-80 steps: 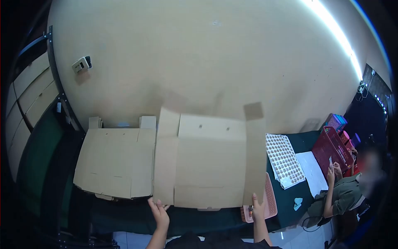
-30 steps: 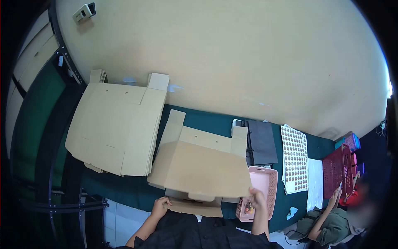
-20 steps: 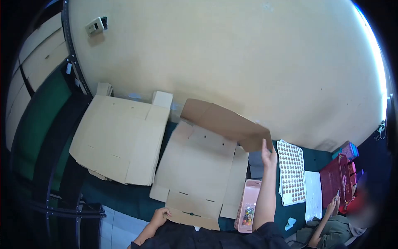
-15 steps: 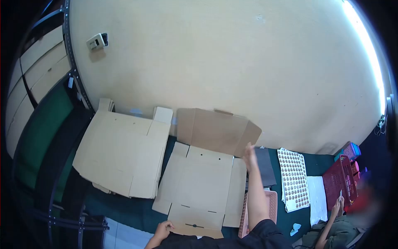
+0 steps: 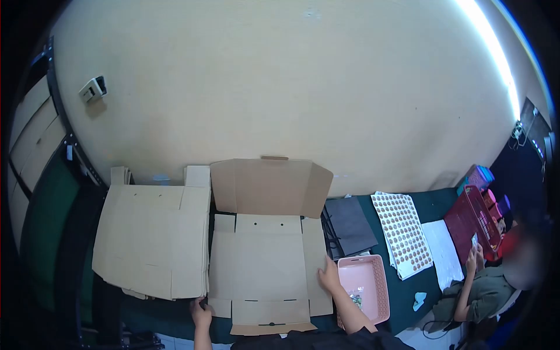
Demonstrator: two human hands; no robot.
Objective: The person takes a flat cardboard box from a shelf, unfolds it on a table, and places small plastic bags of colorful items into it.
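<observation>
An unfolded cardboard box (image 5: 269, 256) lies flat before me, its brown back panel raised against the wall. Slots and two small holes mark its inner face. My left hand (image 5: 201, 315), fingers curled, is at the front corner of its left side flap; the fingertips are partly hidden. On the other side, my right hand (image 5: 329, 275) is closed at the outer edge of the right flap. A stack of flat cardboard boxes (image 5: 154, 239) lies left of the box, just beyond my left hand. The pink basket (image 5: 382, 291) beside my right forearm holds small plastic packets.
Dark paper bags (image 5: 350, 224), sticker sheets (image 5: 402, 233) and a white sheet (image 5: 441, 251) lie to the right. Beyond stands a dark red basket (image 5: 466, 219). A person (image 5: 484, 286) sits at the far right, holding a small object. A metal rack (image 5: 73, 146) stands left.
My right hand has come down from the raised panel's right corner to the right flap. My left hand has moved from the front flap to the left corner. The view has shifted right.
</observation>
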